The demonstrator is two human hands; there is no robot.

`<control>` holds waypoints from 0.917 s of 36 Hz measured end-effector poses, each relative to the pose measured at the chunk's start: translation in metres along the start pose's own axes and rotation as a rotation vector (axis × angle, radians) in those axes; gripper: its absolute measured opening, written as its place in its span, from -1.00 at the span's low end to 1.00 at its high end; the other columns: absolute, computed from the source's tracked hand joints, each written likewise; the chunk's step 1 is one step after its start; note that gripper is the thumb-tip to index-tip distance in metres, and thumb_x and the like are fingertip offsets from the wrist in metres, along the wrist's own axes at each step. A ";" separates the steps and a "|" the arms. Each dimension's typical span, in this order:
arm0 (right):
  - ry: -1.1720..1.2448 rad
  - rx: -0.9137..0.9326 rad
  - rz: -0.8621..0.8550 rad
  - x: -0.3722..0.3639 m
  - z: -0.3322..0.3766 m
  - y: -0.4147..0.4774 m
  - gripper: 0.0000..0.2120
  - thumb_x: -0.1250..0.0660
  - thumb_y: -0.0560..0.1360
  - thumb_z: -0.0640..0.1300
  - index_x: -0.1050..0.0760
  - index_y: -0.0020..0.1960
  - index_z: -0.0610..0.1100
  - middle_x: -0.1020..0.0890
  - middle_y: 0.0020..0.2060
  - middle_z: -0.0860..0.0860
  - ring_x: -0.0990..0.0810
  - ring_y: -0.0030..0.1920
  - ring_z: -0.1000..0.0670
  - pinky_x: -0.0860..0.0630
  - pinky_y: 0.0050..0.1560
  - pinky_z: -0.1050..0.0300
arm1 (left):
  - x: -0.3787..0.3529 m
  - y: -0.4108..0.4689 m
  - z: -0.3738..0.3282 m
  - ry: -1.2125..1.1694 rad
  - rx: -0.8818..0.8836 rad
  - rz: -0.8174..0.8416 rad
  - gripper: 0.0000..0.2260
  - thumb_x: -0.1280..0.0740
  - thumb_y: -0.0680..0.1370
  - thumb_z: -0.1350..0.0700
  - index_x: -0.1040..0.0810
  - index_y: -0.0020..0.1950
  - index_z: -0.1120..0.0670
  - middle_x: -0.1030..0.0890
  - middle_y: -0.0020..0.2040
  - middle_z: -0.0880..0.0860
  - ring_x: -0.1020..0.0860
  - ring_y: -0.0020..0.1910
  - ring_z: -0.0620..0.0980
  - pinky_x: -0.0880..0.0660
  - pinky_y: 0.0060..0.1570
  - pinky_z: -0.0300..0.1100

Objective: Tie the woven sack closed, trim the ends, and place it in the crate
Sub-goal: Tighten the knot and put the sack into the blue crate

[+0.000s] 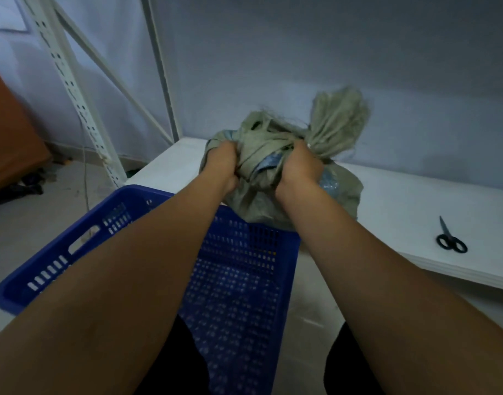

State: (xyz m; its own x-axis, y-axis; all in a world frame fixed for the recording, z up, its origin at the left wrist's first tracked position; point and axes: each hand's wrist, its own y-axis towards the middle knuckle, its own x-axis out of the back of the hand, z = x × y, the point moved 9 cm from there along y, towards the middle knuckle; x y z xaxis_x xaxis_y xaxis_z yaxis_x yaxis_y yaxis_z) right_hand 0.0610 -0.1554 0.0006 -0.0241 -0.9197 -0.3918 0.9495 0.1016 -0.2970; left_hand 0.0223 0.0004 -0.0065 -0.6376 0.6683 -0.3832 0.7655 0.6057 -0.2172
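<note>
Wall of pale blue fills the back of my view, with a white slotted rack upright leaning across its left side. Below it runs the white platform along the right, and nearer to me sits the blue crate, its perforated floor bare between my forearms and its far rim just under the sack.

My woven sack, a grey-green bundle with a blue printed patch showing through the folds, rests at the platform's near edge, right behind the crate's far rim; whether it touches that rim I cannot tell. Its gathered neck is bunched up top, and one frayed end fans upward to the right.

My left hand is clenched on a fold of the neck at the left. My right hand is clenched on the twisted fabric just below the fanned end. Both fists sit close together with the knotted cloth between them.

Black-handled scissors lie flat on the platform, well apart to the right, blades shut and pointing away from me.
</note>
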 end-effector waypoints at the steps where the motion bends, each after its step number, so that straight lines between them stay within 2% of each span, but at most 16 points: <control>1: -0.024 -0.002 -0.037 0.005 0.001 0.000 -0.70 -0.31 0.49 0.01 -0.54 0.12 -0.16 -0.65 0.07 -0.07 -0.65 -0.04 -0.13 -0.64 0.08 -0.10 | 0.001 -0.004 -0.005 0.027 -0.020 -0.011 -0.77 -0.20 0.63 0.12 -0.61 0.13 0.17 -0.64 0.15 0.19 -0.62 0.03 0.15 -0.62 -0.13 -0.07; 3: -0.075 -0.016 -0.057 0.015 0.000 0.005 -0.56 -0.26 0.49 0.08 -0.54 0.24 -0.16 -0.63 0.12 -0.07 -0.63 0.00 -0.13 -0.61 0.15 -0.12 | 0.001 -0.006 -0.016 0.081 -0.089 -0.034 -0.82 -0.27 0.59 0.17 -0.62 0.12 0.17 -0.66 0.06 0.17 -0.63 0.01 0.15 -0.61 -0.13 -0.09; 5: -0.104 -0.010 -0.078 0.017 -0.001 0.014 -0.43 -0.21 0.48 0.13 -0.50 0.37 -0.17 -0.61 0.20 -0.11 -0.61 0.04 -0.17 -0.57 0.20 -0.12 | -0.006 -0.011 -0.028 0.156 -0.168 -0.017 -0.90 -0.29 0.59 0.19 -0.60 0.02 0.15 -0.65 -0.06 0.10 -0.62 -0.08 0.08 -0.58 -0.22 -0.18; 7: -0.143 0.012 -0.064 0.013 0.003 0.015 -0.48 -0.17 0.54 0.08 -0.50 0.35 -0.22 -0.62 0.20 -0.16 -0.61 0.06 -0.20 -0.56 0.20 -0.10 | -0.017 -0.016 -0.041 0.255 -0.260 0.029 -0.90 -0.27 0.62 0.16 -0.54 -0.05 0.13 -0.62 -0.13 0.05 -0.59 -0.16 -0.01 -0.54 -0.30 -0.25; 10: -0.071 -0.011 -0.125 0.019 0.006 0.014 -0.51 -0.15 0.49 0.11 -0.55 0.26 -0.14 -0.62 0.08 -0.04 -0.59 0.01 -0.13 -0.52 0.21 -0.05 | -0.031 -0.022 -0.055 0.337 -0.328 0.086 -0.88 -0.25 0.64 0.15 -0.50 -0.08 0.11 -0.60 -0.14 0.04 -0.56 -0.20 -0.07 -0.53 -0.30 -0.30; 11: -0.031 -0.018 -0.113 0.019 0.006 0.011 -0.56 -0.16 0.48 0.11 -0.55 0.21 -0.11 -0.63 0.06 -0.03 -0.59 -0.01 -0.10 -0.54 0.18 -0.03 | -0.034 -0.026 -0.060 0.366 -0.360 0.094 -0.89 -0.25 0.64 0.16 -0.49 -0.07 0.11 -0.58 -0.15 0.02 -0.55 -0.22 -0.11 -0.51 -0.33 -0.36; 13: 0.051 -0.006 -0.069 0.016 0.012 0.004 -0.70 -0.18 0.57 0.04 -0.53 0.15 -0.09 -0.63 0.03 -0.03 -0.58 -0.08 -0.05 -0.54 -0.02 0.09 | -0.039 -0.031 -0.068 0.382 -0.438 0.100 -0.92 -0.24 0.63 0.20 -0.49 -0.05 0.13 -0.57 -0.17 0.01 -0.54 -0.22 -0.12 -0.51 -0.30 -0.41; 15: 0.123 0.009 -0.002 0.010 0.018 0.003 -0.70 -0.16 0.62 -0.04 -0.56 0.20 -0.14 -0.64 0.01 -0.04 -0.58 -0.11 -0.03 -0.48 -0.18 0.16 | -0.038 -0.035 -0.072 0.307 -0.462 0.098 -0.89 -0.26 0.59 0.26 -0.52 -0.11 0.12 -0.61 -0.15 0.05 -0.59 -0.15 -0.02 -0.59 -0.12 -0.21; 16: 0.149 0.015 0.031 0.008 0.021 0.001 -0.67 -0.16 0.62 -0.05 -0.58 0.23 -0.16 -0.65 0.03 -0.06 -0.59 -0.09 -0.05 -0.51 -0.17 0.15 | -0.037 -0.036 -0.074 0.261 -0.470 0.089 -0.88 -0.27 0.56 0.28 -0.53 -0.14 0.12 -0.62 -0.14 0.08 -0.61 -0.12 0.03 -0.59 -0.05 -0.09; 18: 0.200 0.017 0.112 -0.001 0.024 -0.005 -0.64 -0.16 0.62 -0.05 -0.59 0.27 -0.17 -0.67 0.10 -0.10 -0.62 -0.02 -0.11 -0.58 -0.01 0.09 | -0.036 -0.042 -0.080 0.184 -0.491 0.081 -0.86 -0.27 0.52 0.32 -0.53 -0.17 0.12 -0.62 -0.16 0.11 -0.61 -0.11 0.07 -0.60 -0.01 0.01; 22: 0.274 0.021 0.212 -0.009 0.034 -0.015 -0.60 -0.16 0.62 -0.01 -0.61 0.27 -0.18 -0.69 0.12 -0.15 -0.64 0.13 -0.19 -0.57 0.24 -0.09 | -0.040 -0.054 -0.090 0.157 -0.534 0.085 -0.85 -0.25 0.49 0.33 -0.54 -0.17 0.12 -0.62 -0.15 0.11 -0.60 -0.09 0.09 -0.59 0.04 0.09; 26: 0.348 0.032 0.264 -0.013 0.044 -0.020 -0.60 -0.16 0.62 0.01 -0.62 0.25 -0.19 -0.71 0.08 -0.15 -0.65 0.16 -0.22 -0.58 0.23 -0.11 | -0.045 -0.070 -0.105 0.207 -0.635 0.091 -0.86 -0.23 0.41 0.33 -0.54 -0.18 0.13 -0.61 -0.17 0.11 -0.59 -0.11 0.10 -0.58 -0.01 0.07; 29: 0.404 0.038 0.321 -0.018 0.050 -0.026 -0.58 -0.18 0.61 0.01 -0.62 0.27 -0.21 -0.71 0.12 -0.18 -0.64 0.19 -0.23 -0.55 0.28 -0.15 | -0.050 -0.083 -0.120 0.212 -0.708 0.105 -0.88 -0.24 0.39 0.35 -0.55 -0.14 0.28 -0.61 -0.15 0.21 -0.62 -0.10 0.18 -0.60 -0.02 0.10; 31: 0.425 0.043 0.368 -0.024 0.054 -0.032 -0.58 -0.18 0.61 0.01 -0.61 0.28 -0.22 -0.70 0.14 -0.19 -0.64 0.21 -0.23 -0.53 0.30 -0.16 | -0.048 -0.087 -0.127 0.209 -0.723 0.086 -0.81 -0.25 0.38 0.36 -0.54 -0.06 0.38 -0.62 -0.09 0.27 -0.63 -0.04 0.24 -0.59 0.02 0.17; 33: 0.441 0.057 0.415 -0.030 0.058 -0.037 -0.58 -0.17 0.62 0.00 -0.60 0.29 -0.23 -0.69 0.16 -0.20 -0.63 0.22 -0.24 -0.52 0.31 -0.18 | -0.043 -0.091 -0.131 0.224 -0.733 0.062 -0.82 -0.26 0.39 0.37 -0.54 -0.05 0.37 -0.62 -0.10 0.25 -0.63 -0.05 0.21 -0.58 0.01 0.18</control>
State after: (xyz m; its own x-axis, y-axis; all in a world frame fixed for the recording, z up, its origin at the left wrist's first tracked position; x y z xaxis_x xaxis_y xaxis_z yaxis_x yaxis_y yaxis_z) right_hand 0.0443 -0.1535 0.0735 0.2357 -0.5625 -0.7925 0.9225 0.3861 0.0003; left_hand -0.0308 -0.0267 0.1477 -0.6573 0.7348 -0.1675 0.5970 0.6434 0.4792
